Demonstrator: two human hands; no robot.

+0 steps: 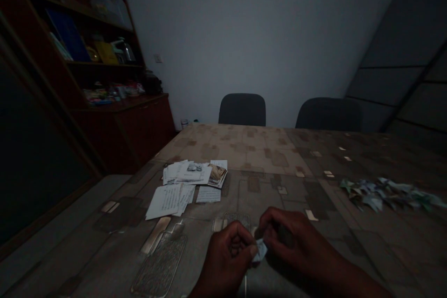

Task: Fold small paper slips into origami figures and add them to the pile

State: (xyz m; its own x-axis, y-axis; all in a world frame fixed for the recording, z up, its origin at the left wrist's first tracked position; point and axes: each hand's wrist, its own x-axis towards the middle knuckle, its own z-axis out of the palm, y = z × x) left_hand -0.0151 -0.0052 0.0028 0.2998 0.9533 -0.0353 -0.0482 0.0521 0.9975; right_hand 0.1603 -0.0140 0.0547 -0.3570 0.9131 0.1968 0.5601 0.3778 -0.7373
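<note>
My left hand point(226, 253) and my right hand point(291, 240) meet low in the view, just above the table's near edge. Both are closed in a pinch on one small folded piece of pale paper point(260, 249) held between them. The paper is mostly hidden by my fingers, and the room is dim. A spread of printed paper sheets point(188, 184) lies on the table to the left, beyond my left hand. Several folded paper shapes point(387, 194) lie in a row to the right, beyond my right hand.
The patterned table point(265, 158) fills the view. Two dark chairs point(242, 109) point(328, 114) stand at its far side against the wall. A wooden shelf unit point(104, 79) with assorted items stands on the left. A clear patterned object point(160, 265) lies near my left hand.
</note>
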